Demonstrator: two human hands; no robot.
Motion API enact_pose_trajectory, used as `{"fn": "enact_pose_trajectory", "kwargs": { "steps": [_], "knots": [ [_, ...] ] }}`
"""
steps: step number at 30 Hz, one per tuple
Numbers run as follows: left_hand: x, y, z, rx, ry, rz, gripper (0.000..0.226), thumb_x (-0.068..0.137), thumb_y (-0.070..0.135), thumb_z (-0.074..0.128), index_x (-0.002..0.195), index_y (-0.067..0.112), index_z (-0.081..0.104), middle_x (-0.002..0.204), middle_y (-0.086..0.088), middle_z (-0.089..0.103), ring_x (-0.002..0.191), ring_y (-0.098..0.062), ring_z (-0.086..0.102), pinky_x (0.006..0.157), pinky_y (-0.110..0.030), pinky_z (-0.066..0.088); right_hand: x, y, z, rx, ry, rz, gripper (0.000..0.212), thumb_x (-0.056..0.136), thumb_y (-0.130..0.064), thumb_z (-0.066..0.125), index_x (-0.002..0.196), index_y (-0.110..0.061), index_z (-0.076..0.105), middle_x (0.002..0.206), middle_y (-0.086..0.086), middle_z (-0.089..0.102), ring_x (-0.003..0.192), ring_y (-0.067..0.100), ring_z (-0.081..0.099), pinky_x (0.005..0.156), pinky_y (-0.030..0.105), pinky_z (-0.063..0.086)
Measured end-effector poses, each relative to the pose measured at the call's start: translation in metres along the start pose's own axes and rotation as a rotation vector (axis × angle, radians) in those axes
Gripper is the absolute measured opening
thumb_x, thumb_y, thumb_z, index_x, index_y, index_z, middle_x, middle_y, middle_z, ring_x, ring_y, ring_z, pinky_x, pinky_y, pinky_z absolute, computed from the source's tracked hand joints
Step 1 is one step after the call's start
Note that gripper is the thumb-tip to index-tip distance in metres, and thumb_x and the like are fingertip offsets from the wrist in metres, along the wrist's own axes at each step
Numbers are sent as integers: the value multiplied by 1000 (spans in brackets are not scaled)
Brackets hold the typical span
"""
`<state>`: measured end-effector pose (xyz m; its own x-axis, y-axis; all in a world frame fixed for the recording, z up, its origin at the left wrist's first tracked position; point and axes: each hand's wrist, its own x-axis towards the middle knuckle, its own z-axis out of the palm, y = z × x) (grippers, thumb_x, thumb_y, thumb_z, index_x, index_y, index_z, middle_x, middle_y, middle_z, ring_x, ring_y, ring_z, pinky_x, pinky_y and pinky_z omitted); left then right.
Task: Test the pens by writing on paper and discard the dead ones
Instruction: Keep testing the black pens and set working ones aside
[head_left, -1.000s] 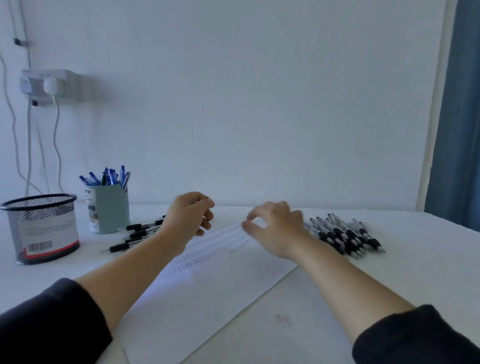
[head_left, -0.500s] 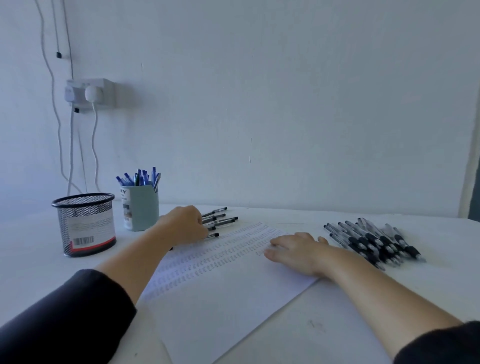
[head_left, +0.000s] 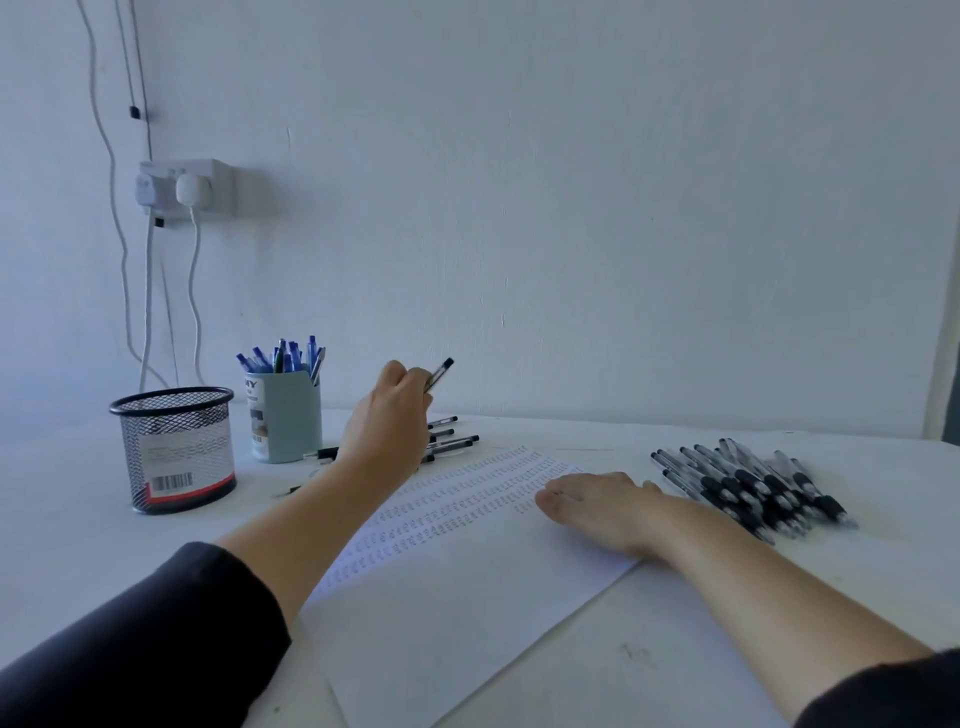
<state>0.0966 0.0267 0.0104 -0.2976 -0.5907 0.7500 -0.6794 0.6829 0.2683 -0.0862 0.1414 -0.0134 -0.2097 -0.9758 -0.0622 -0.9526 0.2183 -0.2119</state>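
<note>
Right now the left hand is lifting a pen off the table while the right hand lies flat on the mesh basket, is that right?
Not quite. The right hand lies flat on the paper, not on the mesh basket, which stands untouched at the far left. The head view shows it. The left hand does hold a pen raised above the table.

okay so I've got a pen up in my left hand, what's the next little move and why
Probably bring the pen down to the paper and scribble. The left hand holds it raised off the table, while the right hand lies flat on the sheet beside rows of earlier marks.
</note>
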Motion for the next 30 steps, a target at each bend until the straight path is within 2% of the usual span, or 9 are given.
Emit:
{"fn": "enact_pose_trajectory", "kwargs": {
  "steps": [3, 7, 12, 20, 21, 23, 25, 28, 30],
  "knots": [
    [-4, 8, 0, -40, 73, 83, 19, 97, 11, 50, 114, 8, 56, 98, -7, 43, 69, -31, 56, 65, -42, 53, 1, 1, 0, -2, -2, -1, 52, 98, -58, 19, 139, -34, 39, 152, -10, 30, 141, 22, 18, 112, 48, 10],
    [-11, 14, 7, -1, 27, 75, 19, 95, 15, 54, 114, 15, 52, 98, -3, 38, 73, -24, 51, 85, -35, 34, 2, 3, 1, -16, -9, 1, 55, 97, -61, 19, 143, -36, 35, 154, -12, 27, 143, 21, 17, 113, 47, 9],
    [-16, 19, 11, 85, -2, 17, 40, 80, 54, 62, 97, 19, 51, 95, 4, 45, 88, -17, 45, 81, -31, 20, 1, 2, 0, -11, -14, 6, 53, 95, -63, 19, 136, -37, 41, 153, -11, 30, 143, 21, 17, 112, 48, 10],
    [-15, 19, 9, 64, -34, 33, 43, 71, 58, 56, 73, 14, 54, 82, 4, 48, 84, -16, 43, 75, -29, 19, -3, 1, -3, -36, -28, 4, 41, 95, -63, 22, 75, -31, 38, 138, -4, 43, 135, 22, 26, 110, 49, 15],
    [-15, 18, 9, 46, -45, 43, 43, 67, 55, 51, 74, 13, 56, 83, 3, 48, 84, -16, 43, 75, -29, 20, -3, 0, -3, -29, -33, 4, 39, 95, -63, 22, 78, -34, 41, 140, -5, 42, 136, 22, 25, 111, 49, 15],
    [-16, 17, 9, 26, -52, 75, 46, 64, 52, 47, 77, 9, 58, 85, 1, 50, 85, -19, 46, 75, -30, 23, -5, 0, -3, -12, -38, 6, 41, 95, -64, 22, 113, -40, 50, 149, -8, 34, 141, 20, 19, 113, 48, 11],
    [-17, 17, 10, 4, -24, 107, 54, 62, 58, 40, 76, 9, 59, 85, 1, 49, 84, -20, 46, 75, -31, 25, -6, -1, -4, -11, -29, 7, 56, 95, -64, 22, 140, -36, 37, 154, -11, 26, 144, 19, 14, 114, 48, 8],
    [-17, 17, 12, 60, -43, 186, 55, 65, 62, 56, 84, 12, 64, 102, 0, 44, 95, -22, 40, 81, -32, 30, -7, -2, -4, 0, -30, 20, 60, 94, -65, 23, 146, -36, 28, 157, -11, 21, 145, 19, 9, 114, 48, 5],
    [-18, 18, 13, 119, -100, 218, 42, 73, 37, 75, 103, 9, 65, 122, -10, 39, 108, -28, 39, 88, -37, 39, -9, -2, -4, 15, -34, 21, 61, 93, -66, 24, 146, -37, 28, 157, -11, 21, 145, 19, 9, 114, 49, 3]
  ]
}}
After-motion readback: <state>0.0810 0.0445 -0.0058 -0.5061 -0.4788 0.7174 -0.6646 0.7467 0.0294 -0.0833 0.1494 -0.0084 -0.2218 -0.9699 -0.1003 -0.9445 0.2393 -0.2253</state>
